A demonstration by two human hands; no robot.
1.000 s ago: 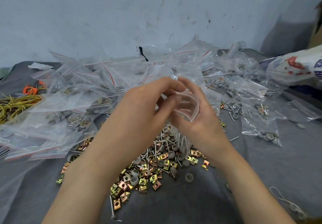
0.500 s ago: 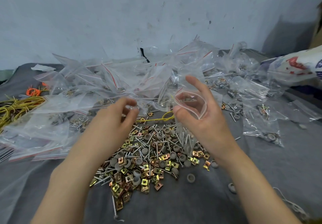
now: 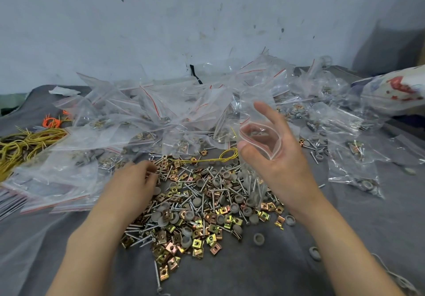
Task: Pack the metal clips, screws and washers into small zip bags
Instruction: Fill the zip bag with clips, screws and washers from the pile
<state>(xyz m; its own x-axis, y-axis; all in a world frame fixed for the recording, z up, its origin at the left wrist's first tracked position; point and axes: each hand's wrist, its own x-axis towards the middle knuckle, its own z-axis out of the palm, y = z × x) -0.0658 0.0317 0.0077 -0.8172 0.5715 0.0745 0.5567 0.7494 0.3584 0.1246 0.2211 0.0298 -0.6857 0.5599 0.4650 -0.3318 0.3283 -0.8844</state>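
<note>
2 hands work. The right hand (image 3: 282, 164) pinches the limp, light zip bag (image 3: 259, 134) by its stiffer mouth rim, likely the surest hold, with thumb and fingers bowing it wide. The left hand (image 3: 133, 180) curls its fingers onto the pile (image 3: 202, 203) of small, hard, probably slippery screws, clips and washers beneath them; I cannot tell whether they grip any.

One wide-angle view only, worn on the head and looking forward and down at close range. Both forearms enter from the bottom edge; the left hand (image 3: 135, 180) and the right hand (image 3: 278, 164), holding a zip bag (image 3: 259, 134), sit mid-frame over the hardware pile (image 3: 202, 206), while a grey wall (image 3: 161, 19) fills the upper half.
</note>
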